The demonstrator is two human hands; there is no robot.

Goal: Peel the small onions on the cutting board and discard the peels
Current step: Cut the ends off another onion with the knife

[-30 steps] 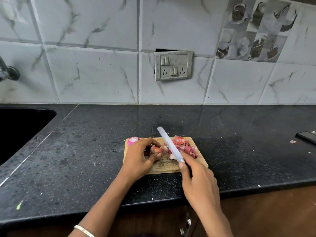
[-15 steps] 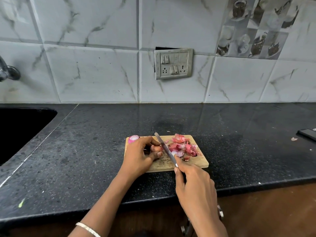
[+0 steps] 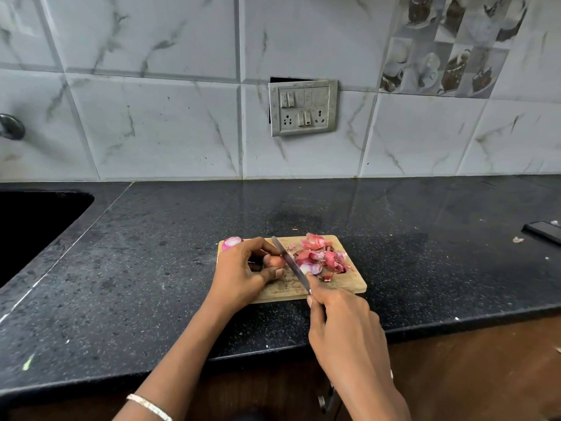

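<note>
On the board (image 3: 344,284), left hand (image 3: 243,273) pinches onion (image 3: 275,261).

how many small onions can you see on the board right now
2 clearly: a peeled onion at the far-left corner of the cutting board, and a second onion pinched in the left hand against the knife. The peel pile or hand may hide more.

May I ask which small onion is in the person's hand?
The onion pinched in the left hand; the peeled onion lies unheld at the cutting board's far-left corner.

A home kitchen — black granite counter (image 3: 151,284), tiled wall (image 3: 151,132), seemingly a sink (image 3: 39,229) at left.
</note>
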